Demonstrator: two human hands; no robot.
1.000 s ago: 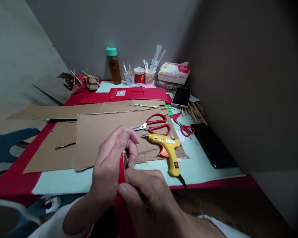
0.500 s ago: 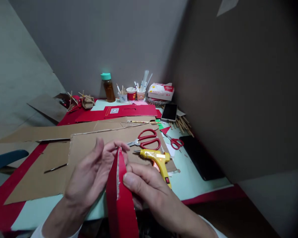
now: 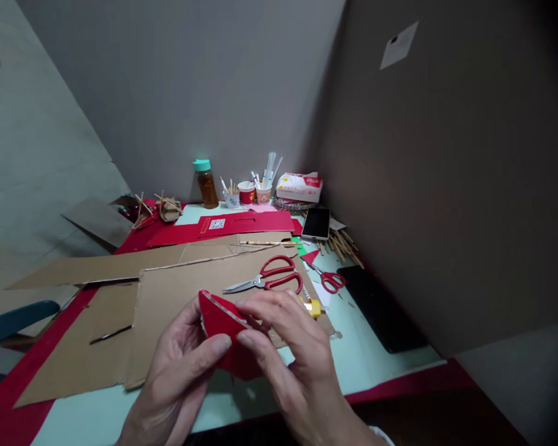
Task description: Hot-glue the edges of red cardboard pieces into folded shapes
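Between my two hands is a folded piece of red cardboard (image 3: 221, 322), its long seam edge pale and rough and facing up. My left hand (image 3: 177, 365) grips its left side, with the thumb pressed on the near face. My right hand (image 3: 292, 353) pinches its right side, thumb in front and fingers behind. Just beyond the hands lie large red-handled scissors (image 3: 279, 275), blades pointing left. A yellow glue gun (image 3: 312, 308) is mostly hidden behind my right hand. Under them spreads brown cardboard (image 3: 167, 310).
Small red-handled scissors (image 3: 330, 280), a phone (image 3: 316, 223), a black tablet (image 3: 381, 310) and thin sticks (image 3: 341, 244) lie at the right. Toward the back are a red cardboard strip (image 3: 260, 222), a bottle (image 3: 207, 186), paper cups (image 3: 246, 193) and a tissue pack (image 3: 299, 187).
The red cardboard has turned from pointing away to lying across, tilted toward the left. My left hand has closed on it, and the right hand has shifted its grip. The view has tipped upward.
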